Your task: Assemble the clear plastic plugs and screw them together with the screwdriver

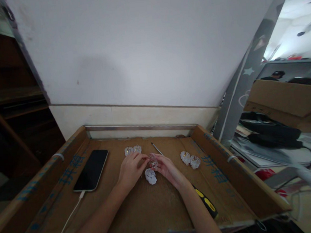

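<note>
My left hand (131, 170) and my right hand (167, 168) meet over the middle of a cardboard-lined tray (224, 168). Between their fingertips they pinch a small clear plastic plug part (153, 161). A white plug half (150, 176) lies on the cardboard just below the fingers. Two clear plug parts (132, 150) sit behind my left hand. Two more (190, 159) lie to the right of my right hand. A thin metal rod (156, 148) lies behind the hands.
A black phone (91, 170) with a white cable (69, 218) lies on the left of the tray. A yellow-and-black screwdriver handle (206, 202) shows under my right forearm. A white wall stands behind the tray; cardboard boxes and dark gear crowd the right.
</note>
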`<action>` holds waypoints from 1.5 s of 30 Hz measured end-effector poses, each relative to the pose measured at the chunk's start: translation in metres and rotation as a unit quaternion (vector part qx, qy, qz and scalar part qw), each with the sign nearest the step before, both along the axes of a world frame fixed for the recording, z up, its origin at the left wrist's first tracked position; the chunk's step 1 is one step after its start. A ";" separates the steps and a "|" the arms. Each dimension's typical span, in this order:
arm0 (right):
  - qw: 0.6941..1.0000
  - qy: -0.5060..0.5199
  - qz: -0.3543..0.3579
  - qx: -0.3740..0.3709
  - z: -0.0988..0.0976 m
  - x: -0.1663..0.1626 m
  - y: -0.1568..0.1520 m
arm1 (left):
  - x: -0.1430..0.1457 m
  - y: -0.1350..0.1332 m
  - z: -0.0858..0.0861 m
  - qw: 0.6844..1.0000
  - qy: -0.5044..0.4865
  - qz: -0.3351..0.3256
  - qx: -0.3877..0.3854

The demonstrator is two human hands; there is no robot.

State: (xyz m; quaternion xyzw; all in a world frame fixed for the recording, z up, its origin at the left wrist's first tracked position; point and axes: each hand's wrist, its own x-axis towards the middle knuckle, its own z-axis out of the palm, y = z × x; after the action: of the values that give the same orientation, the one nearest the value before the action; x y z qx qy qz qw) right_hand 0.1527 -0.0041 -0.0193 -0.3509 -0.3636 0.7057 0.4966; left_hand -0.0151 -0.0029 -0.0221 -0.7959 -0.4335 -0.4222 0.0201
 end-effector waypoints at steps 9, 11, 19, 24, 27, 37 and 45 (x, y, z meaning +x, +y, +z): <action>1.000 0.010 0.003 -0.004 -0.003 0.002 0.002 | 0.000 0.001 0.001 1.000 0.020 0.006 -0.010; 1.000 0.009 0.004 -0.006 -0.003 0.002 0.002 | -0.001 0.001 0.001 1.000 0.026 0.000 -0.012; 1.000 -0.003 0.024 -0.007 -0.002 0.001 -0.001 | 0.000 -0.001 -0.001 1.000 0.016 -0.007 -0.012; 1.000 -0.008 0.024 -0.002 -0.003 -0.001 -0.002 | 0.004 -0.001 -0.005 1.000 0.025 -0.001 0.010; 1.000 0.002 -0.002 -0.001 -0.006 0.001 0.001 | 0.005 0.000 -0.004 1.000 0.023 0.002 0.020; 0.995 0.044 -0.091 -0.023 -0.015 0.011 0.011 | 0.002 0.010 -0.007 0.992 0.111 0.042 -0.033; 0.995 0.040 -0.092 -0.022 -0.010 0.009 0.009 | 0.004 0.021 -0.009 0.988 0.146 0.013 -0.045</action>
State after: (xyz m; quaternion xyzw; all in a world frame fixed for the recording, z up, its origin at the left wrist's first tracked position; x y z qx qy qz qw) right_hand 0.1614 0.0049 -0.0294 -0.3651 -0.2940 0.6781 0.5661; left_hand -0.0109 0.0182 -0.0314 -0.8432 -0.4550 -0.2815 0.0527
